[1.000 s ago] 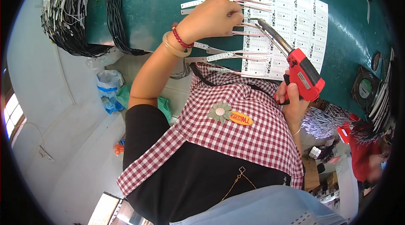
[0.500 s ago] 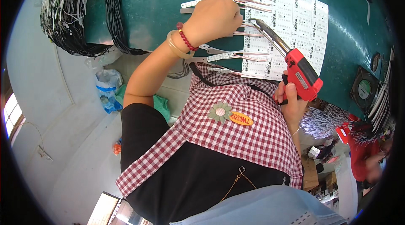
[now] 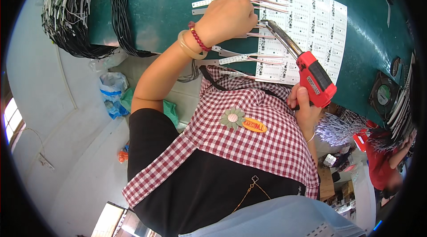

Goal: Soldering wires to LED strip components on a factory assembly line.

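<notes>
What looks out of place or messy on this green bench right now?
Little stands out. The thin strips lie fanned at uneven angles beside the white printed sheet, not in a neat row. The left hand rests on them; the right hand grips the red soldering gun, tip near the strips.
</notes>
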`<control>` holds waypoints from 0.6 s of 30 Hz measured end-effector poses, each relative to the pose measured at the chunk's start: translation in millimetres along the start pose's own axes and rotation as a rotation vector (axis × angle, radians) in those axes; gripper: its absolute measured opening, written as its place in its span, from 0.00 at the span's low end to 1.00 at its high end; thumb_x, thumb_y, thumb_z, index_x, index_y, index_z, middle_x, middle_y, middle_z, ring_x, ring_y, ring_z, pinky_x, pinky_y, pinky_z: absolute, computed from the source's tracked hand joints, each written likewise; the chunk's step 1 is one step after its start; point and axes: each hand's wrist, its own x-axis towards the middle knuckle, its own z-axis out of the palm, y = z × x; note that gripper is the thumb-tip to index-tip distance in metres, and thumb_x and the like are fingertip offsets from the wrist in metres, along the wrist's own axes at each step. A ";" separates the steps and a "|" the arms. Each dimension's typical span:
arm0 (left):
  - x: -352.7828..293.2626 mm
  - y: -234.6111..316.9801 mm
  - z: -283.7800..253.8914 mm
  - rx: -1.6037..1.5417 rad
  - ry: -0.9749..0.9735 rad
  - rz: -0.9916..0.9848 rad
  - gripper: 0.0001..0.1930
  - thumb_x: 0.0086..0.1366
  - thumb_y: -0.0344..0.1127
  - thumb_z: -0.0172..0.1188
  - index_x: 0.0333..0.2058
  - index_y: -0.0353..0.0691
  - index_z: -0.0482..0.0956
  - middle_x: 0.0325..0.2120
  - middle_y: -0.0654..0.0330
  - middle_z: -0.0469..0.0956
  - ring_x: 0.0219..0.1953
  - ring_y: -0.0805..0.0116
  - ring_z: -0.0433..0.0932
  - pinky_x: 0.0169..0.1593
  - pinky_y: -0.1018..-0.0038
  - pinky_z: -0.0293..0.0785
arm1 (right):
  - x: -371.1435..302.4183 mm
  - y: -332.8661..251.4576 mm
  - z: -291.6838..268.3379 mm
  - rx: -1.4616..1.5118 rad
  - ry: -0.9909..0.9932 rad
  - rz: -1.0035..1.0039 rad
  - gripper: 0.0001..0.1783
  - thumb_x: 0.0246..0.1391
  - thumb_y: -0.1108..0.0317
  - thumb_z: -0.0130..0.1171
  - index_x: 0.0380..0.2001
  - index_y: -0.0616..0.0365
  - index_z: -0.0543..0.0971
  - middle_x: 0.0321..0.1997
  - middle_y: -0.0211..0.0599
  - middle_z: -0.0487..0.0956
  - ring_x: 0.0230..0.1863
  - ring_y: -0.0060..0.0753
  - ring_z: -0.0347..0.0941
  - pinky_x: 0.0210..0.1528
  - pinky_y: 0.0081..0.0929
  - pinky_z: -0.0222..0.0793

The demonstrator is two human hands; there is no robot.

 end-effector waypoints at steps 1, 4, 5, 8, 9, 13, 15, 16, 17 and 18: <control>0.5 0.3 -0.3 0.000 0.000 0.000 0.13 0.50 0.35 0.51 0.16 0.32 0.76 0.16 0.46 0.74 0.21 0.48 0.74 0.28 0.60 0.73 | -0.1 -0.4 1.2 0.031 0.021 -0.016 0.13 0.57 0.65 0.49 0.39 0.65 0.68 0.20 0.32 0.69 0.16 0.20 0.61 0.21 0.20 0.61; 1.4 0.6 -1.2 -0.005 -0.023 -0.007 0.13 0.50 0.35 0.51 0.16 0.33 0.77 0.16 0.46 0.74 0.21 0.48 0.74 0.28 0.60 0.73 | -1.5 1.7 0.2 0.109 0.012 -0.082 0.13 0.57 0.65 0.49 0.40 0.65 0.68 0.20 0.32 0.69 0.16 0.20 0.61 0.21 0.20 0.61; 1.6 0.2 -1.6 -0.018 -0.027 -0.010 0.13 0.49 0.35 0.51 0.16 0.33 0.77 0.16 0.46 0.74 0.21 0.48 0.74 0.28 0.60 0.73 | -1.7 0.4 0.7 0.108 0.010 -0.081 0.13 0.57 0.65 0.49 0.40 0.65 0.68 0.20 0.32 0.69 0.16 0.20 0.61 0.21 0.20 0.61; 3.0 -0.8 -1.7 -0.014 -0.026 0.002 0.12 0.49 0.35 0.51 0.15 0.33 0.76 0.15 0.46 0.73 0.22 0.48 0.74 0.28 0.60 0.72 | -2.4 -3.4 2.2 0.027 0.035 -0.013 0.14 0.58 0.65 0.49 0.40 0.65 0.68 0.20 0.32 0.68 0.16 0.20 0.61 0.21 0.20 0.61; 3.5 -0.8 -1.7 0.005 -0.020 0.017 0.12 0.49 0.36 0.51 0.15 0.33 0.76 0.15 0.46 0.73 0.22 0.48 0.74 0.29 0.59 0.72 | -2.8 -2.0 2.2 0.028 0.041 -0.007 0.13 0.58 0.65 0.49 0.40 0.65 0.68 0.20 0.32 0.68 0.16 0.20 0.61 0.21 0.21 0.61; 4.7 1.0 -2.3 0.055 -0.020 0.025 0.13 0.49 0.36 0.50 0.15 0.33 0.76 0.15 0.47 0.73 0.21 0.49 0.74 0.29 0.60 0.72 | -3.0 1.3 -1.0 -0.030 -0.004 0.009 0.14 0.57 0.64 0.49 0.40 0.65 0.68 0.19 0.31 0.68 0.16 0.20 0.60 0.21 0.20 0.61; 4.2 1.5 -2.1 0.084 -0.021 0.017 0.13 0.49 0.36 0.50 0.15 0.32 0.76 0.15 0.47 0.73 0.21 0.49 0.74 0.29 0.60 0.72 | -3.0 1.2 -1.0 -0.042 -0.005 0.009 0.15 0.57 0.63 0.49 0.41 0.66 0.68 0.18 0.31 0.68 0.16 0.19 0.60 0.21 0.20 0.61; 3.9 1.8 -2.2 0.084 -0.022 0.018 0.13 0.49 0.36 0.50 0.15 0.32 0.76 0.15 0.47 0.73 0.21 0.49 0.74 0.29 0.60 0.72 | -3.1 1.4 -1.0 -0.053 -0.004 0.009 0.17 0.57 0.62 0.50 0.42 0.66 0.68 0.18 0.31 0.67 0.15 0.19 0.60 0.21 0.20 0.60; 3.6 2.3 -2.4 0.076 -0.023 0.019 0.13 0.50 0.36 0.50 0.15 0.32 0.75 0.15 0.46 0.73 0.21 0.49 0.74 0.29 0.60 0.73 | -3.6 1.5 -0.2 -0.053 -0.004 0.009 0.17 0.57 0.62 0.50 0.42 0.66 0.68 0.18 0.31 0.67 0.15 0.19 0.60 0.21 0.20 0.60; 3.5 2.6 -2.6 0.068 -0.024 0.020 0.13 0.50 0.36 0.50 0.15 0.32 0.75 0.15 0.46 0.73 0.21 0.49 0.75 0.29 0.60 0.73 | -4.4 1.5 1.2 -0.006 0.025 -0.033 0.18 0.57 0.61 0.50 0.43 0.67 0.68 0.17 0.31 0.67 0.15 0.19 0.59 0.21 0.20 0.60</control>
